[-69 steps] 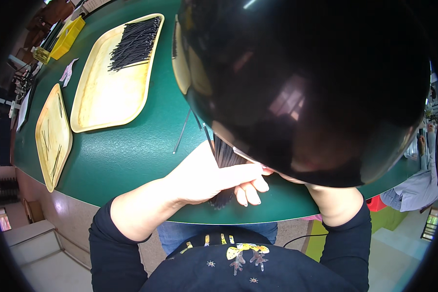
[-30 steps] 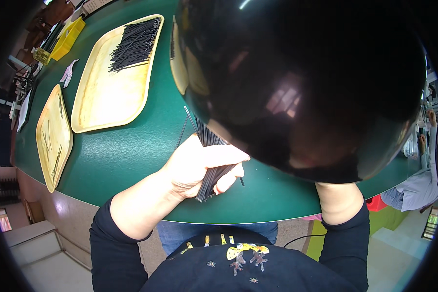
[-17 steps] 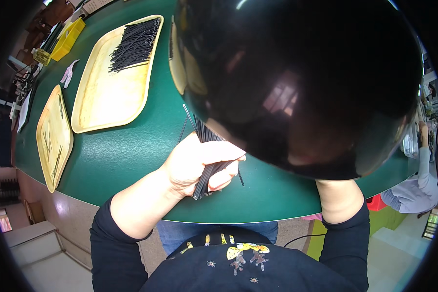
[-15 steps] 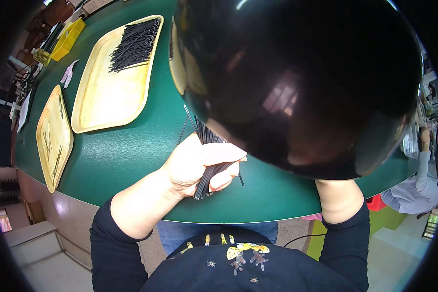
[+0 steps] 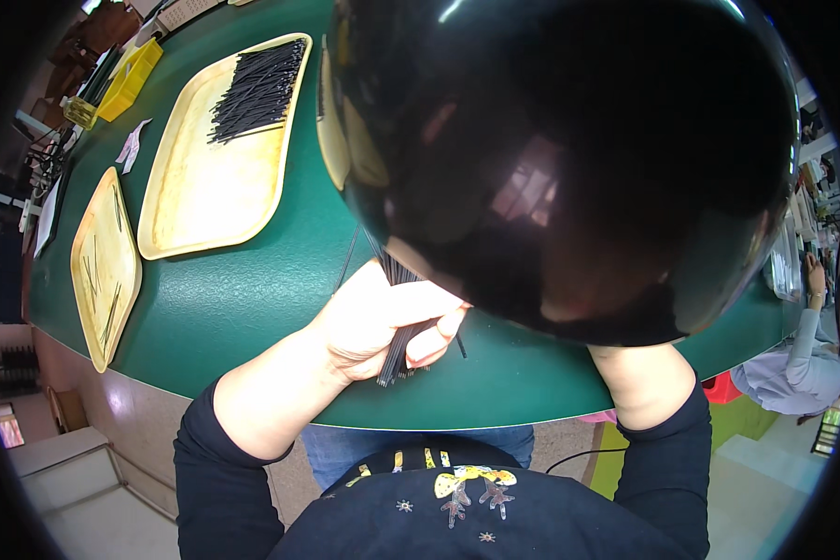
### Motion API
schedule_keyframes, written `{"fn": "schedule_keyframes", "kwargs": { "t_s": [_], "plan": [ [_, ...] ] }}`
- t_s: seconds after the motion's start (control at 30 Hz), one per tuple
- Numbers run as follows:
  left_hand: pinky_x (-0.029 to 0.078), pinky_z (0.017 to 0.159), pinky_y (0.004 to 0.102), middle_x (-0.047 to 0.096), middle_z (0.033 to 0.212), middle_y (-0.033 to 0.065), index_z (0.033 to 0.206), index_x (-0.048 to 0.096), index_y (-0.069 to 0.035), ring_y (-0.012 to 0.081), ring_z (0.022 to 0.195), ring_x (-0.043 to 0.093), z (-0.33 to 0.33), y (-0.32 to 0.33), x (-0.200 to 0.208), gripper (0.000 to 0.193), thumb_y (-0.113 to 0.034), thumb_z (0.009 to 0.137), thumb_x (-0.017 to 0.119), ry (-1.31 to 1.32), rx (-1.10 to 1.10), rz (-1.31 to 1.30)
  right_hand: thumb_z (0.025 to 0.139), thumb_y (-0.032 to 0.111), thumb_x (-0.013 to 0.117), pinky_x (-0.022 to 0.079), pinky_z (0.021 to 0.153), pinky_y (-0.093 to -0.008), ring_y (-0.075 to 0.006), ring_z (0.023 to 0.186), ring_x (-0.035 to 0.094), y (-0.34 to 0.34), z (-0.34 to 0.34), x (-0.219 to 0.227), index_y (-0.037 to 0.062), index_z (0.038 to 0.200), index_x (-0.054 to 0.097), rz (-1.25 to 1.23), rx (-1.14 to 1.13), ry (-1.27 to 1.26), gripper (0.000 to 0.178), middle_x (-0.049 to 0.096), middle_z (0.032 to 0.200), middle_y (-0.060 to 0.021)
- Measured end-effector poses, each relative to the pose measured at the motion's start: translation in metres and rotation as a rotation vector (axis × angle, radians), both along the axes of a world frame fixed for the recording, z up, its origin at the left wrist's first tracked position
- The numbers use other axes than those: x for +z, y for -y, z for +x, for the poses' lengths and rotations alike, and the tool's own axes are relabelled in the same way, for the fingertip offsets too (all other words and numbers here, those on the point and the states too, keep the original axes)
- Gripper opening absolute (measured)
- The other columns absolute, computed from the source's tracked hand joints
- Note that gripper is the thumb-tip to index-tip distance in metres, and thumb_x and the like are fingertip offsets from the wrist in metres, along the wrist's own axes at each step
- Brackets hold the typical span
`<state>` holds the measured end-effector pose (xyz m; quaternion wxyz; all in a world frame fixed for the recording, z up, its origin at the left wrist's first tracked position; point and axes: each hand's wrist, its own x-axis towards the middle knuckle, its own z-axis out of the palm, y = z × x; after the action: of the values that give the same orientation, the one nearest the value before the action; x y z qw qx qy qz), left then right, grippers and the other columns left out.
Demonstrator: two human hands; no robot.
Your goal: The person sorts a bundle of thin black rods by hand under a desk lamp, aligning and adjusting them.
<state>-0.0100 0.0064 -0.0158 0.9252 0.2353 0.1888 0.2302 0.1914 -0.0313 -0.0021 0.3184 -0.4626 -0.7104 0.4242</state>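
My left hand is closed round a bundle of thin black rods above the front of the green table. Their lower ends stick out under my fingers; the far ends pass beneath a large shiny black dome, whose kind I cannot make out. A stray rod pokes out beside my left hand. The dome covers my right hand, and only its wrist and forearm show below the rim. Many similar black rods lie side by side at the far end of a cream tray.
A smaller cream tray at the left edge holds a few thin rods. Beyond lie a pinkish scrap and a yellow bin. The dome blocks much of the green table. At far right sits another person.
The dome sits slightly further left in view and hides more of the bundle's far ends. My right wrist has shifted a little left. My left hand keeps its grip.
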Motion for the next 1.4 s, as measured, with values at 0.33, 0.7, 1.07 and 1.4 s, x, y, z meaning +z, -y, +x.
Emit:
{"fn": "schedule_keyframes", "kwargs": {
  "t_s": [0.33,0.7,1.07,1.4],
  "plan": [
    [0.047,0.047,0.0274,0.056,0.056,0.0156,0.065,0.058,0.008,0.02,0.049,0.056,0.01,0.007,0.018,0.008,0.001,0.069,0.059,-0.203,0.087,0.139,0.058,0.002,0.068,0.04,0.082,-0.0282,-0.0201,0.095,0.049,-0.006,0.014,-0.026,-0.0042,0.112,0.038,-0.187,0.083,-0.99,0.062,0.048,0.107,-0.0145],
    [0.044,0.042,0.0202,0.055,0.051,0.0089,0.057,0.055,0.003,0.0109,0.044,0.054,0.017,0.016,0.035,0.013,0.0,0.069,0.056,-0.581,0.357,0.55,0.053,0.0,0.066,0.035,0.087,-0.0311,-0.0214,0.1,0.045,-0.008,0.002,-0.013,-0.0058,0.114,0.034,0.368,-0.168,-0.428,0.069,0.046,0.108,-0.0139],
    [0.045,0.039,0.0232,0.054,0.05,0.0119,0.064,0.057,0.006,0.0163,0.042,0.055,0.016,0.01,0.018,0.013,-0.005,0.069,0.061,-0.25,0.143,0.314,0.054,0.002,0.067,0.039,0.083,-0.0308,-0.0208,0.095,0.048,-0.006,0.006,-0.003,-0.0055,0.11,0.038,0.294,-0.101,-0.443,0.064,0.048,0.104,-0.0127],
    [0.039,0.036,0.0199,0.052,0.046,0.0072,0.058,0.054,0.002,0.0105,0.038,0.05,0.021,0.013,0.018,0.014,-0.005,0.07,0.058,-0.441,0.126,0.491,0.054,0.004,0.067,0.039,0.081,-0.0296,-0.0205,0.092,0.049,-0.006,0.009,-0.002,-0.006,0.107,0.042,0.282,-0.088,-0.595,0.06,0.05,0.101,-0.0128]
  ]
}}
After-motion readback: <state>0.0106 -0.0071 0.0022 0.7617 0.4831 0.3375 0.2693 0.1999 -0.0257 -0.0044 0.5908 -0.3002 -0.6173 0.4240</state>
